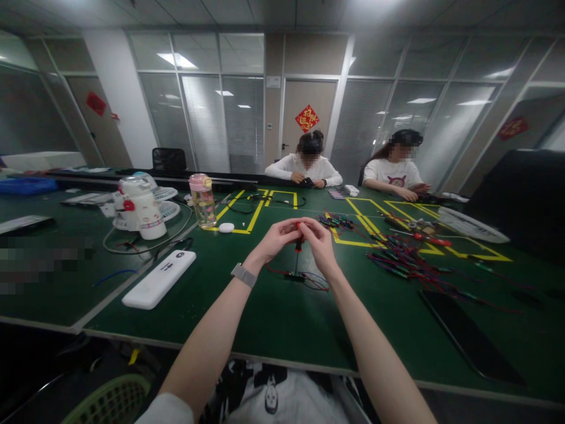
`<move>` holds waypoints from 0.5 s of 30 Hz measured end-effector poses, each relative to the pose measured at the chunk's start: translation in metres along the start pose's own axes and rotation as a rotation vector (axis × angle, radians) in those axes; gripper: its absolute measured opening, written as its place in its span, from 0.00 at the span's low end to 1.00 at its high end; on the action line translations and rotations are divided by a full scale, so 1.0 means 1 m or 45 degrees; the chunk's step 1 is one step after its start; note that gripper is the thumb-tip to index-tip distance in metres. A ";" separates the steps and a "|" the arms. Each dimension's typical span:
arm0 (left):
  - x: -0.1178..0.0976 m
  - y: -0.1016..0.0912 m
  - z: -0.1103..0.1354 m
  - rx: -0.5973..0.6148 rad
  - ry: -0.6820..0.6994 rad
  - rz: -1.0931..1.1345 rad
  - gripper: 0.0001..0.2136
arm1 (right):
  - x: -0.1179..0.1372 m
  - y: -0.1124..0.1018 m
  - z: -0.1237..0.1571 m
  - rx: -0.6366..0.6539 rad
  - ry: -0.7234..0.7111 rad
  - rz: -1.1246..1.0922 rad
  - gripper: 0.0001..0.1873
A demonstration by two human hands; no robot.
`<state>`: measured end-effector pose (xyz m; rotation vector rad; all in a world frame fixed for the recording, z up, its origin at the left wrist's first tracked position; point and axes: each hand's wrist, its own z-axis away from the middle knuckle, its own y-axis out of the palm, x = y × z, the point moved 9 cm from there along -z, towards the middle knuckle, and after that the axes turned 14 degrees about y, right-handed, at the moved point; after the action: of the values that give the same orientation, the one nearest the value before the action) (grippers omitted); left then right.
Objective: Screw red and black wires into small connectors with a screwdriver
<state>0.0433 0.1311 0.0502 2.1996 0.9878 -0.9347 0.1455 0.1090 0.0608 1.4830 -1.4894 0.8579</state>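
Observation:
In front of me a screwdriver (299,244) with a red and black handle stands upright. The fingers of my left hand (279,237) and my right hand (318,240) meet around the top of its handle, both closed on it. Its thin shaft points down to a small green circuit board (295,275) lying on the table, and the tip appears to touch the board. Red and blue wires (316,281) run out from the board's sides. Exactly what the tip sits in is too small to make out.
On the green table (247,330), a white power bank (159,279) lies left and a dark phone-like slab (470,335) right. Piles of wired boards (408,256) spread right. Bottles (202,203) stand at back left. Two people (304,165) sit across the table.

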 end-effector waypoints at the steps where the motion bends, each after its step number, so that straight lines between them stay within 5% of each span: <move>1: 0.000 -0.002 -0.001 -0.025 0.028 -0.038 0.20 | 0.000 0.000 0.000 -0.009 -0.001 -0.013 0.11; 10: 0.002 0.002 0.002 0.058 -0.041 0.034 0.20 | -0.001 0.003 -0.001 0.065 0.016 0.011 0.13; 15: 0.003 -0.005 0.000 -0.043 0.020 -0.104 0.22 | 0.000 0.002 -0.001 0.014 0.003 0.003 0.11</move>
<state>0.0408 0.1355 0.0472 2.1558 1.1001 -0.9316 0.1439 0.1097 0.0616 1.4881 -1.4869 0.8703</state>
